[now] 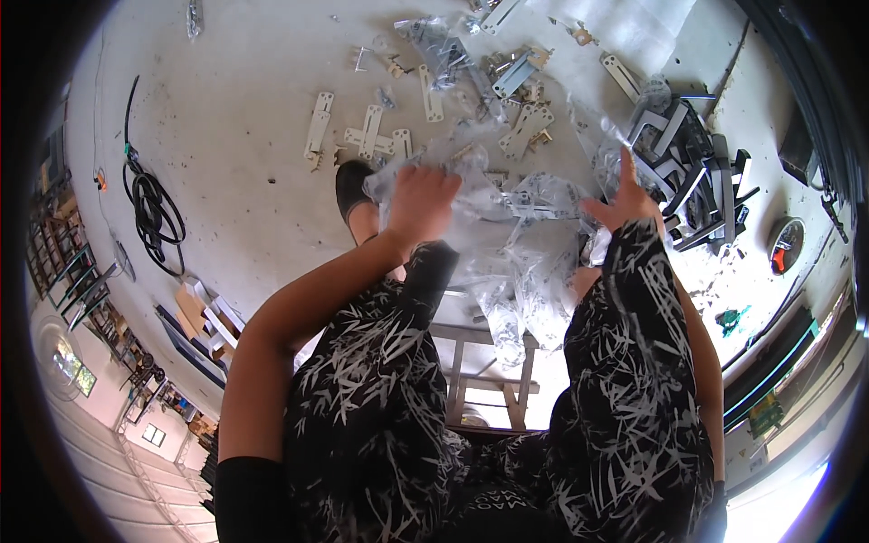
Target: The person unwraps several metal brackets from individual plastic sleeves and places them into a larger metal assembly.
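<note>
My left hand (422, 201), a little blurred, is closed in a fist on a crumpled clear plastic bag (471, 172) above my left knee. Beyond my right knee, my right hand (626, 204) has its index finger stretched forward and its thumb spread to the left. Its other fingers are mostly hidden. Clear plastic film (605, 136) lies around that fingertip; I see nothing gripped there. More clear bags (534, 262) hang and lie between my legs. Past the bags, flat pale metal plates with slots (534, 127) are scattered on the floor.
A pile of black and silver handles (697, 176) lies to the right, near a round dish (786, 242) with something red in it. A coiled black cable (149, 204) is at the left. Below me stands a wooden stool (471, 362). Cardboard pieces (195, 308) sit at lower left.
</note>
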Available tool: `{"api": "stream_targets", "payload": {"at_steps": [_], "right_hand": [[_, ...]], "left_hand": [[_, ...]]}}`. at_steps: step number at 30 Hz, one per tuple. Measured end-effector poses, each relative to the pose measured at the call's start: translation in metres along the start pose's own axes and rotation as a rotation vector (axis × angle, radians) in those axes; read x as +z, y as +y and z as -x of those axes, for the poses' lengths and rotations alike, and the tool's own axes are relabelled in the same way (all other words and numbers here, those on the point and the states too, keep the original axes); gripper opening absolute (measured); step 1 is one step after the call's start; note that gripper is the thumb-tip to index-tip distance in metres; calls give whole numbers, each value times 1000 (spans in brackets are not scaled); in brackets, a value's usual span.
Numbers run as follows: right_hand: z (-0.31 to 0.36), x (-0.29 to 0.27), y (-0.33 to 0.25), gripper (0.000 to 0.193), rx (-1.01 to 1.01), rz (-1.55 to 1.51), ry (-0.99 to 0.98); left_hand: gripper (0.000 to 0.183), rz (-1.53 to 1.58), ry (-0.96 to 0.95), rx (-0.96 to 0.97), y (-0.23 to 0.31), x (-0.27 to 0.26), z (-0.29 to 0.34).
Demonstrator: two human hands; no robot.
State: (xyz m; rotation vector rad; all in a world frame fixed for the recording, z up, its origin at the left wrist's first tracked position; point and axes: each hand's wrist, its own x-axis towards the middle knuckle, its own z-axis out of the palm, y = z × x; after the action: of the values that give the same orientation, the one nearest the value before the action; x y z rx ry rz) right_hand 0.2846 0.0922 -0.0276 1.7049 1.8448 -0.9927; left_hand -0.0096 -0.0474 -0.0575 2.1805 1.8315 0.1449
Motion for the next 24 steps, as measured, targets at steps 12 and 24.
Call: {"api": "stream_targets", "payload": {"at_steps": [12, 24], "right_hand": [[77, -19, 62, 11, -93, -236, 384], [-7, 213, 91, 26, 444, -12, 431]], "left_hand": [[27, 848, 413, -795, -64, -112, 62], [42, 845, -48, -995, 42, -52, 190]]}}
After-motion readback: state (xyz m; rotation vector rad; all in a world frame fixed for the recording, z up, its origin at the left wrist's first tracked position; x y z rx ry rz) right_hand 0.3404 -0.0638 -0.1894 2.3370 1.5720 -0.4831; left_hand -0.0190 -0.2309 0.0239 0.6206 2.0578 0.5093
